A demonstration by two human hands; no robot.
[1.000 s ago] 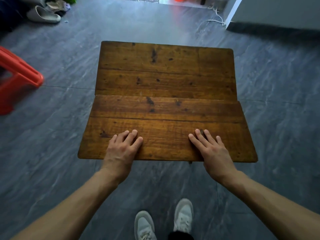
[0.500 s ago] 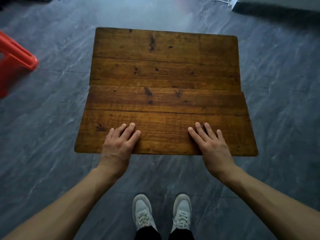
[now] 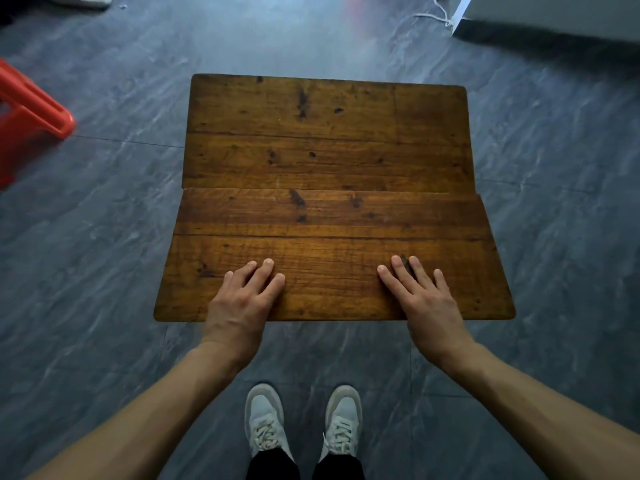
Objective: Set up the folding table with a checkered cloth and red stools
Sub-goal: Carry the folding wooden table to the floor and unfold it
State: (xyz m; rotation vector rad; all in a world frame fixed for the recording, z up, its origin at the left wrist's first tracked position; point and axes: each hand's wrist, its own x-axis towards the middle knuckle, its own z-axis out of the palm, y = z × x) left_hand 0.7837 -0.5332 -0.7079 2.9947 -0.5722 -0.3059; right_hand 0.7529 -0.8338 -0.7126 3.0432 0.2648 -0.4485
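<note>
Between the earlier head pictures and this one the hands have not shifted on the wood; only the camera has tipped, so the folding table sits lower in the frame than half a second ago, and the red stool shows more at the left edge.

Head view: the tabletop fills the middle of the frame, its long axis running left to right, with a seam across it between a far leaf and a near leaf. Left hand and right hand both rest flat on the near leaf beside its lower edge, fingers straight and spread, holding nothing. Each palm overhangs the near edge. They sit roughly evenly either side of the middle, so neither is plainly nearer to the work; the stool lies well apart at the left, on the left hand's side.

Count: one table with two leaves, one stool partly in frame, no checkered cloth in sight. Two pale shoes stand at the bottom centre.

Judging by this, the top looks opened out, and the cloth comes next.
</note>
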